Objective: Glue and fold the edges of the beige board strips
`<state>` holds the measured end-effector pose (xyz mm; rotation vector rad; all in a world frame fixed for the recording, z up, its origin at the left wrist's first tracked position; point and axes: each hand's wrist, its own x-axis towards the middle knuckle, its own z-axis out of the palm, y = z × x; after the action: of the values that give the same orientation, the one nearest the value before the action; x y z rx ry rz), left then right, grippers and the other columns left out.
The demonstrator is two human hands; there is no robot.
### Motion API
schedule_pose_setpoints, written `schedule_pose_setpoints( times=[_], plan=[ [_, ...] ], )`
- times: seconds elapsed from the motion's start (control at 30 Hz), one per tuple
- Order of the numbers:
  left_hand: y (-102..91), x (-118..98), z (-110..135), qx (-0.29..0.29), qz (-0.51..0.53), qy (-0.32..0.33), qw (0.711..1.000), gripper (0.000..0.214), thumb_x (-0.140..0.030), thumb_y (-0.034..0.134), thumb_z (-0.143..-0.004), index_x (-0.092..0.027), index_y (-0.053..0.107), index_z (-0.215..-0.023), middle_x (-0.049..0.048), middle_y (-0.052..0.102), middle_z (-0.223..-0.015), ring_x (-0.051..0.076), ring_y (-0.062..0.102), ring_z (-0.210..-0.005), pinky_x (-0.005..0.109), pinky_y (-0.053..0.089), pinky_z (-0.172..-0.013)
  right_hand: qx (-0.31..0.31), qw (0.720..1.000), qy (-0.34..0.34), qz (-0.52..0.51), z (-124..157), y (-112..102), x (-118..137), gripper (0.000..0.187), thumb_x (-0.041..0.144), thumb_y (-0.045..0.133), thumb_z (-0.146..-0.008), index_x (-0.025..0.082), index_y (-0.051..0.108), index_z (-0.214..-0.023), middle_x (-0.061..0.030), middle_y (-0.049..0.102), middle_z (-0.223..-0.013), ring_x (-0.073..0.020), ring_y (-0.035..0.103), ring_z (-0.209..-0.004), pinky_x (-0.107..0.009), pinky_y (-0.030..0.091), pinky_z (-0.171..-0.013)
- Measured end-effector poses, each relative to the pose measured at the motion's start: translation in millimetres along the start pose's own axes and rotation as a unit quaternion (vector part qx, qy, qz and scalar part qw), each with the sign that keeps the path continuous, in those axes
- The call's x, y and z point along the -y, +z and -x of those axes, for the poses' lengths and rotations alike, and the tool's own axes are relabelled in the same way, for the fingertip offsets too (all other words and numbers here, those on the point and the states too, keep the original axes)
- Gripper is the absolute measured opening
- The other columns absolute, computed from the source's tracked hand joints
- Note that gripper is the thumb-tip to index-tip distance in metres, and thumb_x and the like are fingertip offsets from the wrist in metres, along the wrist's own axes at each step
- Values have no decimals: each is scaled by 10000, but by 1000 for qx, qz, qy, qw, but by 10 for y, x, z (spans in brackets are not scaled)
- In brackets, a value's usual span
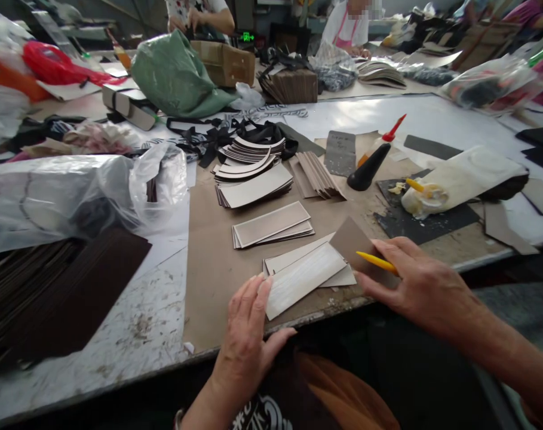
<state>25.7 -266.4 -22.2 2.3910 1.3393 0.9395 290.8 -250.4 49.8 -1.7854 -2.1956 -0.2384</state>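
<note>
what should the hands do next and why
Probably lower the brown piece onto the pale strip, edges lined up: the right hand holds that piece, with a yellow pointed tool, by the strip's right end; the strip's face looks streaked, perhaps coated, and the left hand touches its left end.

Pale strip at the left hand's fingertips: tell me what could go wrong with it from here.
The pale strip has a corner close to the table's near edge, so it might slip off if the left hand lets go. It lies askew over other pieces, so it could shift. The yellow tool in the right hand points toward it and might scuff it.
</note>
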Motion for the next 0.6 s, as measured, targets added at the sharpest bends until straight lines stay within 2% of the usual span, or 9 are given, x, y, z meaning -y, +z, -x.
schedule_pose_setpoints(
  times=[0.1,0.2,0.37,0.5,0.6],
  plan=[
    [35,190,112,19,-21,-18,999,600,-290,546,-850,-205,271,-1377,143,512,-1257,260,476,-1191,447,430,-980,7,999,39,28,35,18,-140,494,542,437,-829,156,550,-1116,-125,592,-984,-291,625,-806,-411,499,-683],
    [70,248,102,16,-2,-28,999,555,-277,523,-861,-208,294,-1361,130,529,-1225,241,507,-1155,420,448,-969,2,999,36,32,62,50,-249,518,543,437,-831,151,526,-1157,-135,603,-1008,-301,624,-850,-419,495,-722],
    [74,250,-143,16,40,-47,998,526,-230,549,-830,-199,349,-1317,114,522,-1221,233,486,-1156,419,429,-983,-15,999,17,35,70,73,-371,472,484,508,-806,169,519,-1158,-127,622,-1035,-295,605,-913,-414,489,-768],
    [181,291,-361,29,62,-58,996,563,-187,569,-782,-199,363,-1306,109,520,-1222,247,465,-1159,457,391,-1002,27,999,-1,46,18,34,-373,437,391,531,-786,184,537,-1171,-106,608,-994,-279,592,-887,-395,497,-732],
    [262,330,-423,42,73,-71,994,593,-166,577,-747,-193,370,-1302,114,519,-1225,257,461,-1153,476,373,-1005,65,997,-31,24,-47,29,-330,454,364,535,-788,171,530,-1199,-106,588,-1026,-265,576,-933,-371,492,-767]
  ],
)
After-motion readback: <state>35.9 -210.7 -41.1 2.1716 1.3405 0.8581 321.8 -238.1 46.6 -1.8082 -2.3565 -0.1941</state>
